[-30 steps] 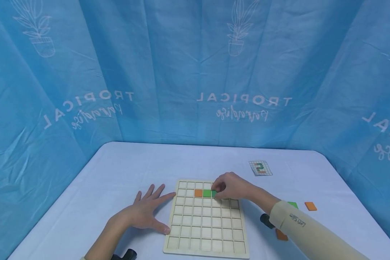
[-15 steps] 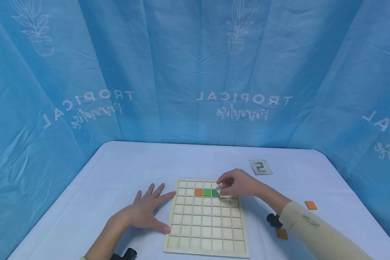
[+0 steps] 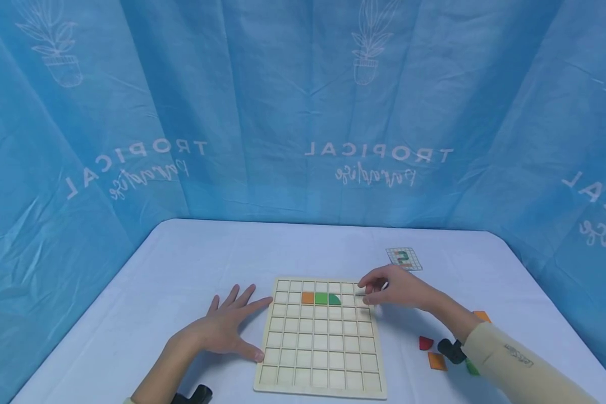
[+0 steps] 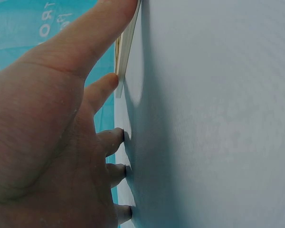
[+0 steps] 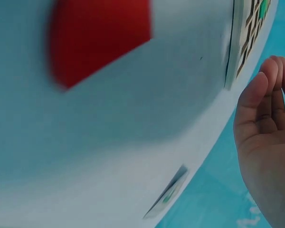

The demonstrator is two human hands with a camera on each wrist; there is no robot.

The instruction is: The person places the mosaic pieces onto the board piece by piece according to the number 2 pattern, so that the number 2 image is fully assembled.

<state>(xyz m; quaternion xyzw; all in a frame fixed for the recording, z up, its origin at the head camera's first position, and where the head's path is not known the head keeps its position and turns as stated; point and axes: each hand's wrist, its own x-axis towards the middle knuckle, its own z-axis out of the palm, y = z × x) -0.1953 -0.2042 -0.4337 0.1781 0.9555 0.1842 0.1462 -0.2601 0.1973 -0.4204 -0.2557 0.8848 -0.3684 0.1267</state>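
1. Blue curtain w/ white print hangs behind our white table.
2. Gridded board lies flat on the table, btwn our hands.
3. Our L hand is spread at its L side; thumb & index touch board's edge, other fingertips at table.
4. Our R hand is by board's far R corner, fingers loosely bent, thumb & index tips apart; we can't tell if it touches.
5. On board, 2nd row from far edge, L to R, we see orange tile, green tile, dk green quarter-round, in adjacent cells.
6. Card w/ printed grid lies just beyond R hand.
7. R of board we spot red pc, 2nd orange tile just beside it, plus green pc & 3rd orange tile, both partly hidden by our R arm.
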